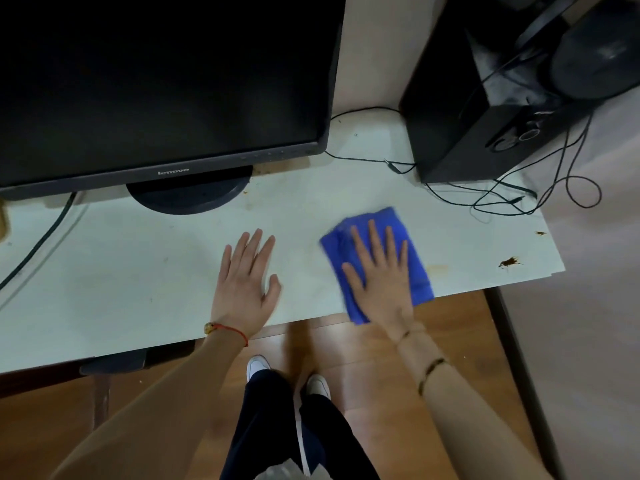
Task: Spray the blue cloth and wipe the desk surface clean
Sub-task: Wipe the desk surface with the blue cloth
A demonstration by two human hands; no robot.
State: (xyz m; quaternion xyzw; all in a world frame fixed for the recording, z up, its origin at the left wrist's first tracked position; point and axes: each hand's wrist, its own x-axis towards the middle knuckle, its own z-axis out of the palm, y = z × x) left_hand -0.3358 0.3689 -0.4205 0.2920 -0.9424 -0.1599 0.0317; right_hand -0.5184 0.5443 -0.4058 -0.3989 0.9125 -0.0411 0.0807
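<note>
A folded blue cloth (417,271) lies on the pale desk surface (138,271) near its front edge, right of centre. My right hand (381,275) presses flat on the cloth, fingers spread, palm down. My left hand (246,282) rests flat on the bare desk to the left of the cloth, fingers apart, holding nothing. The cloth's edges look blurred. A faint brown smear (438,270) shows just right of the cloth. No spray bottle is in view.
A black monitor (156,81) on a round stand (190,195) fills the back left. A black speaker box (485,126) with tangled thin cables (502,199) sits at the back right. Brown stains (509,262) mark the desk's right end. Wooden floor lies below.
</note>
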